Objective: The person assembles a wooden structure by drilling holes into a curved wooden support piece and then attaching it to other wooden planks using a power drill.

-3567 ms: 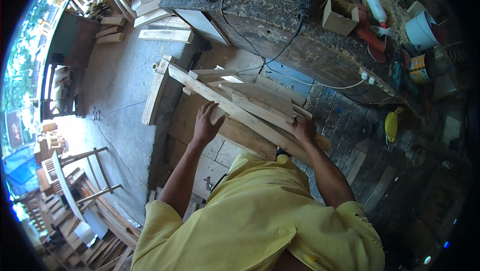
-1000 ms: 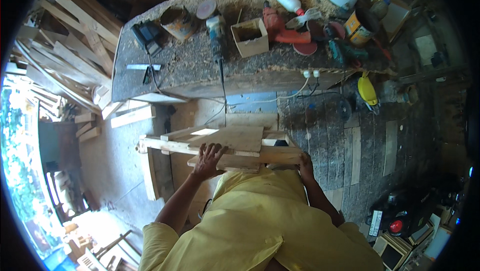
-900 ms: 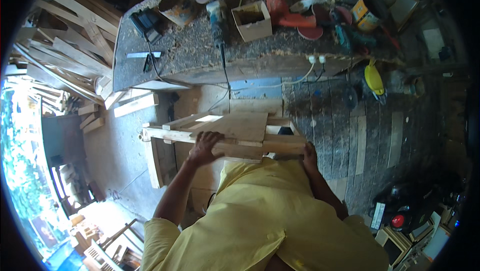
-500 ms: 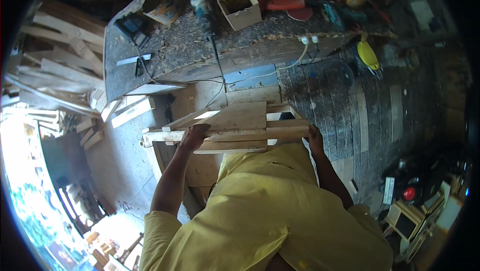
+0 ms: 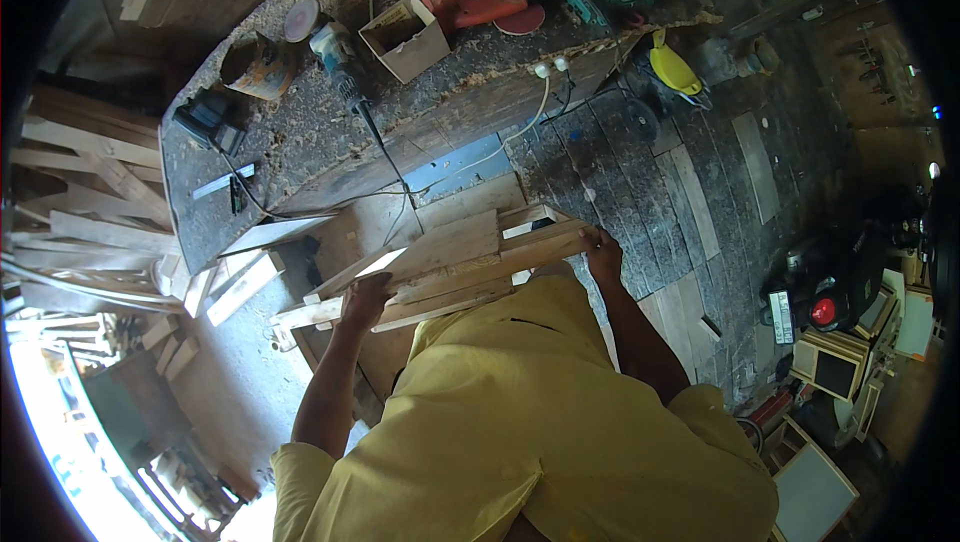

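A pale wooden frame (image 5: 455,244) with a broad panel in its middle and open gaps toward both ends is held in front of my waist. My left hand (image 5: 367,300) is closed round its near rail, left of the panel. At the right end of the same rail, my right hand (image 5: 601,254) grips the corner. The frame slants, its right end farther from me than its left. Both hands' fingers are partly hidden by the wood.
Ahead stands a dusty workbench (image 5: 300,157) bearing a corded drill (image 5: 340,62), a red power tool (image 5: 455,4), an open wooden box (image 5: 405,40) and cans. Loose timber (image 5: 95,167) is stacked at left. A dark motorbike (image 5: 840,277) stands at right, near small wooden frames (image 5: 830,367).
The frame has gone from nearly level to slanted, its right end swinging away from me. Both hands keep their hold. The whole view has turned, shifting the bench leftward.
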Available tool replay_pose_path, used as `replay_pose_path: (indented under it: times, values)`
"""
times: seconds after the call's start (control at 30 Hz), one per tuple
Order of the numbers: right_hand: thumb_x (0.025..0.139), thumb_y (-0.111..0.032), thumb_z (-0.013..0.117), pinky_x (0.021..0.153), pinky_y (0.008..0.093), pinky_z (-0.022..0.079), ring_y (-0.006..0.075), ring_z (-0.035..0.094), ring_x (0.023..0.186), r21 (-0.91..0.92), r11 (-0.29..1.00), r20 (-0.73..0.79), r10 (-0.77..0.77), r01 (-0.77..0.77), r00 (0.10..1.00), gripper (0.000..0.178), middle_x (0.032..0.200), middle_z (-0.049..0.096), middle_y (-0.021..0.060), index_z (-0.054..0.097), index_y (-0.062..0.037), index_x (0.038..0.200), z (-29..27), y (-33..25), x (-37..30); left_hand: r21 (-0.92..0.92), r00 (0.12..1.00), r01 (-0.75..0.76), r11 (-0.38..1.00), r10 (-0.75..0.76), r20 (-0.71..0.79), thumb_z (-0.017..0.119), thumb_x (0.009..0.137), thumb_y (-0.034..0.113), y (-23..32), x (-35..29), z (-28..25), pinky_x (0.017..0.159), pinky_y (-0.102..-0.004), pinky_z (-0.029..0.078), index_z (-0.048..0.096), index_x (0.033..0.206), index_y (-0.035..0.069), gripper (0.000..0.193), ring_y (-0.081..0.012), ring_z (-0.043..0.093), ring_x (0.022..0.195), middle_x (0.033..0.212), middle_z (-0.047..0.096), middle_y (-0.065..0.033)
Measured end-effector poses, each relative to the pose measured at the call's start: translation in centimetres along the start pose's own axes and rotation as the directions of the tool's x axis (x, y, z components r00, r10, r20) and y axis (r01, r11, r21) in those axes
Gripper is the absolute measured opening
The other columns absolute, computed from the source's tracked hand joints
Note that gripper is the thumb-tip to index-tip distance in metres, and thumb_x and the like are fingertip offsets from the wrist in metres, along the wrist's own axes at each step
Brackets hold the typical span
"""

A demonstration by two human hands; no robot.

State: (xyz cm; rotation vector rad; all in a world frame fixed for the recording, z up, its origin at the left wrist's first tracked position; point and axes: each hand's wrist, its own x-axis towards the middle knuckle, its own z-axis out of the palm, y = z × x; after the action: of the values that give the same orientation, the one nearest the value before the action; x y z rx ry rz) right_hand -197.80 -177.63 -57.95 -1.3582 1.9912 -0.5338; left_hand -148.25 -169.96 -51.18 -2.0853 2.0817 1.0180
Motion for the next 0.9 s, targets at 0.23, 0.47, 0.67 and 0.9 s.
replay_pose_path:
  times: [0.23, 0.47, 0.67, 0.9]
  values:
    - [0.086, -0.046, 0.071, 0.079, 0.047, 0.052, 0.0419, 0.066, 0.095, -0.265, 0.964, 0.094, 0.062, -0.035, 0.994, 0.054, 0.098, 0.069, 0.0255, 0.067, 0.0011, 0.111, -1.5, -2.4, 0.7, 0.017, 0.999, -0.051, 0.999, 0.051, -0.013, 0.074, 0.083, 0.026, 0.4, 0.4, -0.7, 0.095, -0.0472, 0.049, 0.066, 0.122, 0.01, 0.043, -0.0358, 0.062, 0.112, 0.118, 0.067, -0.016]
    - [0.082, -0.026, 0.077, 0.08, 0.0475, 0.053, 0.0409, 0.067, 0.091, -0.261, 0.951, -0.118, -0.204, 0.168, 0.972, 0.043, 0.095, 0.069, 0.0243, 0.063, 0.0004, 0.113, -0.4, -2.4, -0.1, 0.028, 0.997, 0.076, 0.997, -0.076, 0.02, 0.075, 0.082, 0.025, 2.2, 0.8, -1.9, 0.092, -0.0462, 0.051, 0.066, 0.122, 0.01, 0.044, -0.0343, 0.064, 0.111, 0.118, 0.068, -0.0154]
    - [0.079, -0.029, 0.077, 0.084, 0.0466, 0.053, 0.0417, 0.066, 0.099, -0.265, 0.963, 0.113, -0.009, 0.039, 0.994, 0.056, 0.104, 0.068, 0.0272, 0.061, 0.0049, 0.12, -2.2, -5.1, 0.8, -0.005, 0.988, 0.149, 0.989, -0.148, 0.041, 0.075, 0.082, 0.023, 2.9, 0.8, -2.8, 0.094, -0.0448, 0.05, 0.067, 0.123, 0.009, 0.044, -0.0345, 0.063, 0.113, 0.121, 0.067, -0.0159]
    - [0.078, -0.011, 0.07, 0.077, 0.0486, 0.055, 0.0429, 0.067, 0.086, -0.474, 0.84, 0.259, -0.153, 0.263, 0.954, 0.052, 0.097, 0.064, 0.0255, 0.056, -0.0024, 0.127, -1.4, -3.6, 1.5, 0.038, 0.993, 0.119, 0.992, -0.12, 0.014, 0.075, 0.081, 0.025, 3.1, 1.0, -2.9, 0.092, -0.0463, 0.05, 0.068, 0.12, 0.009, 0.043, -0.0356, 0.063, 0.112, 0.118, 0.067, -0.0176]
